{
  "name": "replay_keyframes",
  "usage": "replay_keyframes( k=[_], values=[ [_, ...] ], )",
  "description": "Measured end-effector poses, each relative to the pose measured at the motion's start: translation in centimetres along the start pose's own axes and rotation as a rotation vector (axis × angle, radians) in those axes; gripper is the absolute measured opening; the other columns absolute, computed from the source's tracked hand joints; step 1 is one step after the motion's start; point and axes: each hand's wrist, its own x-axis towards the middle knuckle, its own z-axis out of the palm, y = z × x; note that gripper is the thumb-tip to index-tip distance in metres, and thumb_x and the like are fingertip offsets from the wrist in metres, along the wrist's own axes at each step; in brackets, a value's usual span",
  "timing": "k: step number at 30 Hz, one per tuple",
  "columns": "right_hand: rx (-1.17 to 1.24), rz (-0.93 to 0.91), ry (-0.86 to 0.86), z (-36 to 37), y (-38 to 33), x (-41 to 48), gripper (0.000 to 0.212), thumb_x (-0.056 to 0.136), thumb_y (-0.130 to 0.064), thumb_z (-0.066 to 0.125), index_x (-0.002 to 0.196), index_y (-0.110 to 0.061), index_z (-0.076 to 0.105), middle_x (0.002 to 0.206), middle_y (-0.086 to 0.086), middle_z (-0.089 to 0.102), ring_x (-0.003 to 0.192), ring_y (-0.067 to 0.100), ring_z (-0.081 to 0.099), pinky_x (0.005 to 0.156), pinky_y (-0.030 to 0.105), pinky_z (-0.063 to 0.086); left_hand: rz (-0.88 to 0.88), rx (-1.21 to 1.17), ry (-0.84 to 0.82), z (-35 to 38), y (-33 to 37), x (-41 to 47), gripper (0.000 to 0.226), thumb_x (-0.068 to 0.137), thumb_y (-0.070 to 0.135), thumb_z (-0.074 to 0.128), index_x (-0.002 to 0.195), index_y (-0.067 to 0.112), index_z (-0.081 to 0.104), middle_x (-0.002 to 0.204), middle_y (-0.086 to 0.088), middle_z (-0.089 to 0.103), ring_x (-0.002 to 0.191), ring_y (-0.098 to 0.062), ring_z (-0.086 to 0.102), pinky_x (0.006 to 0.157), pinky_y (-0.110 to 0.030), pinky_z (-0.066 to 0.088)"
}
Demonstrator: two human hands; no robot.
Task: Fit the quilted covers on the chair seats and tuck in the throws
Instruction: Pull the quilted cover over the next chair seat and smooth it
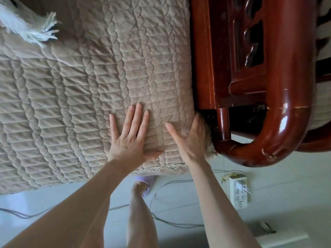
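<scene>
A beige quilted cover (pixel 80 104) lies spread over the wide seat and fills most of the view. My left hand (pixel 130 135) lies flat on it near the front right corner, fingers straight and spread. My right hand (pixel 189 138) is at the cover's right edge, beside the red-brown wooden armrest (pixel 279 122), thumb on top and fingers down along the side between cover and wood. A lace trim (pixel 168 168) runs along the cover's front edge. A white fringed throw (pixel 34 27) lies at the back left.
The carved, glossy armrest curves round at the right. On the pale tiled floor lie a white power strip (pixel 239 191) with a plug in it and several thin cables (pixel 170 222). My leg and a lilac slipper (pixel 145 183) are below the seat's front edge.
</scene>
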Motion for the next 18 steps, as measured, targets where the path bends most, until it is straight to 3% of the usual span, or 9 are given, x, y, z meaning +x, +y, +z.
replay_keyframes(
  k=[4, 6, 9, 13, 16, 18],
  values=[
    [0.177, 0.098, -0.099, 0.5, 1.3, 1.9, 0.128, 0.056, -0.083, 0.066, 0.154, -0.018, 0.014, 0.157, 0.006, 0.028, 0.143, 0.022, 0.027, 0.118, 0.047, 0.021, -0.008, 0.008, 0.011, 0.2, 0.1, 0.0, 0.130, 0.062, 0.084, 0.051, 0.153, 0.012, -0.009, 0.160, -0.005, -0.020, 0.149, -0.023, -0.004, 0.113, -0.061, -0.012],
    [0.332, 0.148, -0.136, 0.7, 2.1, 2.7, 0.128, 0.047, -0.082, 0.073, 0.149, -0.021, 0.026, 0.148, 0.000, 0.043, 0.134, 0.015, 0.042, 0.114, 0.042, 0.032, -0.008, 0.017, -0.001, 0.6, 0.1, 0.2, 0.129, 0.063, 0.084, 0.048, 0.153, 0.012, -0.009, 0.159, -0.005, -0.021, 0.149, -0.022, -0.008, 0.113, -0.061, -0.012],
    [0.488, 0.151, -0.117, 1.2, 2.9, 3.1, 0.105, 0.055, -0.066, 0.080, 0.142, -0.023, 0.040, 0.137, -0.005, 0.056, 0.121, 0.006, 0.053, 0.109, 0.030, 0.039, -0.008, 0.031, -0.006, 0.9, 0.1, 0.4, 0.125, 0.064, 0.085, 0.042, 0.154, 0.012, -0.006, 0.161, -0.006, -0.017, 0.148, -0.021, -0.010, 0.112, -0.059, -0.014],
    [0.499, 0.133, 0.024, 2.0, 4.8, 0.2, 0.103, 0.057, -0.074, 0.072, 0.144, -0.030, 0.038, 0.138, -0.009, 0.054, 0.126, 0.004, 0.050, 0.110, 0.032, 0.039, -0.018, 0.011, -0.019, 0.7, 0.0, 0.4, 0.131, 0.057, 0.082, 0.055, 0.153, 0.011, 0.003, 0.161, -0.005, -0.004, 0.148, -0.019, -0.010, 0.112, -0.058, -0.014],
    [0.565, 0.172, -0.017, 2.4, 6.5, -1.6, 0.090, 0.061, -0.063, 0.078, 0.138, -0.034, 0.040, 0.137, -0.012, 0.055, 0.121, -0.006, 0.051, 0.108, 0.025, 0.040, -0.021, 0.014, -0.032, 0.4, 0.1, 0.5, 0.130, 0.057, 0.081, 0.055, 0.153, 0.010, 0.005, 0.160, -0.005, 0.000, 0.149, -0.021, -0.004, 0.112, -0.057, -0.015],
    [0.596, 0.191, -0.028, 2.4, 6.8, -1.7, 0.094, 0.061, -0.061, 0.075, 0.142, -0.030, 0.039, 0.134, -0.012, 0.057, 0.118, -0.005, 0.053, 0.107, 0.026, 0.041, -0.022, 0.016, -0.041, 0.4, 0.1, 0.6, 0.129, 0.057, 0.082, 0.054, 0.153, 0.010, 0.005, 0.160, -0.005, 0.000, 0.149, -0.022, -0.002, 0.112, -0.057, -0.016]
  ],
)
